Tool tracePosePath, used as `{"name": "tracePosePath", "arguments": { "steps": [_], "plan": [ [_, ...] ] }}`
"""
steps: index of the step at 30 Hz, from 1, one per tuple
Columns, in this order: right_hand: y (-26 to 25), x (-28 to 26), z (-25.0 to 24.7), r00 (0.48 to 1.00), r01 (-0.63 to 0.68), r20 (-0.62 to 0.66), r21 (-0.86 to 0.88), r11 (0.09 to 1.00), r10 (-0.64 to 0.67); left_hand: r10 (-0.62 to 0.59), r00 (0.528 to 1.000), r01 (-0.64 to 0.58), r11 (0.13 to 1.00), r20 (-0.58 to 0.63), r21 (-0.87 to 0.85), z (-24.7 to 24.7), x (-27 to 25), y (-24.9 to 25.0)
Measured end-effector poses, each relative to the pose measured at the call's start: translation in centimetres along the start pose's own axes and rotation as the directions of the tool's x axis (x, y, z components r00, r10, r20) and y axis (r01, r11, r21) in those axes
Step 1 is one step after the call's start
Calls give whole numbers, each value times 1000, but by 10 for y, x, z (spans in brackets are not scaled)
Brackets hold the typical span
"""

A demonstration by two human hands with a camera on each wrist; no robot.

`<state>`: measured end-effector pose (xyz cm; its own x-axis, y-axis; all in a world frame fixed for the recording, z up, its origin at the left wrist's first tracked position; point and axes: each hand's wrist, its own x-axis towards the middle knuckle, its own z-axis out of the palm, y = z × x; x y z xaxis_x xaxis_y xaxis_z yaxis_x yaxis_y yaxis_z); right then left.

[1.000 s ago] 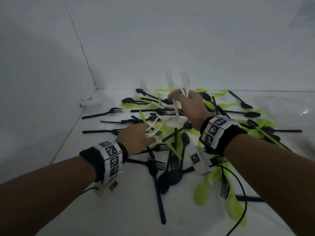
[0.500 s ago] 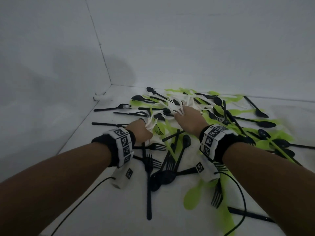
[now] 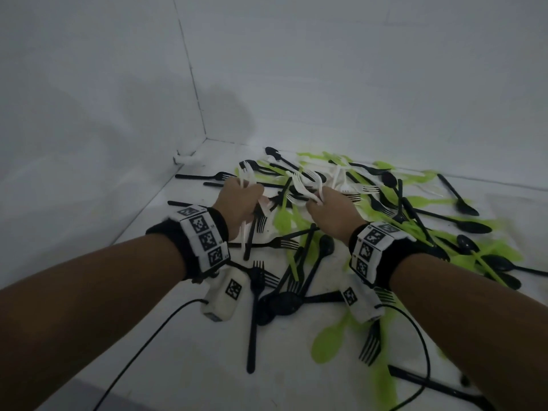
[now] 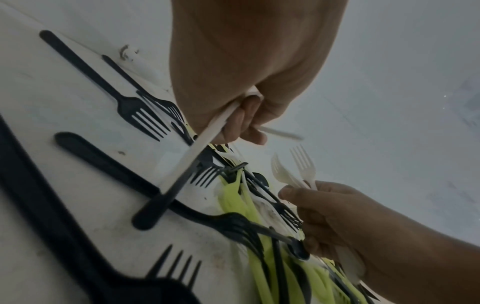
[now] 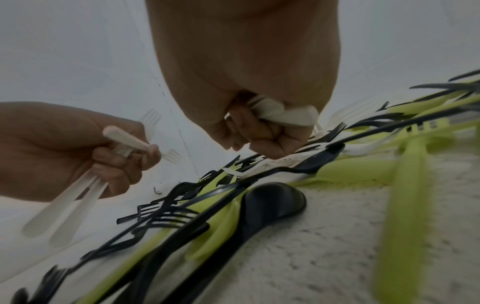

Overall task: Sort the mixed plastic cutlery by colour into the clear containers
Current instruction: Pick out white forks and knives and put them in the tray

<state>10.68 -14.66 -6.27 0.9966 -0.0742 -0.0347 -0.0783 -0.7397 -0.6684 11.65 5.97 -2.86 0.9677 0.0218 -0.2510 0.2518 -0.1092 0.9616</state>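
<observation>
Above the pile, left hand (image 3: 238, 203) and right hand (image 3: 332, 212) clutching white forks (image 3: 302, 185), tines away.

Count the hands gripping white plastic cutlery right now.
2. The left hand grips white plastic forks at the left side of the mixed cutlery pile; the right hand grips a second white bunch over its middle. No other hand is in view.

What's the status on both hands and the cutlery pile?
Left hand grips white forks. Right hand grips more white cutlery. Black and green pieces unsorted on table; no containers in view.
</observation>
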Motion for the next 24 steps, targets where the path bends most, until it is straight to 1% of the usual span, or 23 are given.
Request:
{"name": "tracePosePath", "arguments": {
  "steps": [3,5,8,10,12,14,15,18,21,23,24],
  "plan": [
    [3,5,-1,999,-16,-38,-71,997,13,47,996,-48,999,-74,-13,-8,2,-2],
    [8,10,-5,999,-10,-36,-162,987,4,68,996,-69,997,-55,-18,-15,3,-1],
    [15,21,-16,1000,-8,-9,-275,961,6,38,999,-37,999,23,-19,-26,0,0],
    [14,25,-21,1000,7,18,-303,953,-2,60,991,-70,994,117,80,-34,-4,-4],
    [12,28,-22,998,35,57,-337,941,-16,104,974,-150,961,199,231,-40,-9,-9],
    [7,30,-19,994,69,106,-414,907,-27,135,962,-214,914,237,345,-44,-11,-14],
    [6,32,-17,992,77,120,-441,894,-26,141,957,-229,904,255,360,-46,-12,-15],
    [1,34,-8,989,75,146,-472,878,-6,152,938,-255,911,311,325,-49,-12,-16],
    [1,35,-3,993,56,118,-492,869,2,157,931,-263,916,330,304,-50,-10,-18],
    [0,37,-5,997,46,73,-449,893,-15,176,929,-293,887,326,356,-48,-6,-18],
    [-3,37,-7,999,42,43,-392,919,-28,195,926,-317,869,324,380,-47,-4,-19]
  ]
}}
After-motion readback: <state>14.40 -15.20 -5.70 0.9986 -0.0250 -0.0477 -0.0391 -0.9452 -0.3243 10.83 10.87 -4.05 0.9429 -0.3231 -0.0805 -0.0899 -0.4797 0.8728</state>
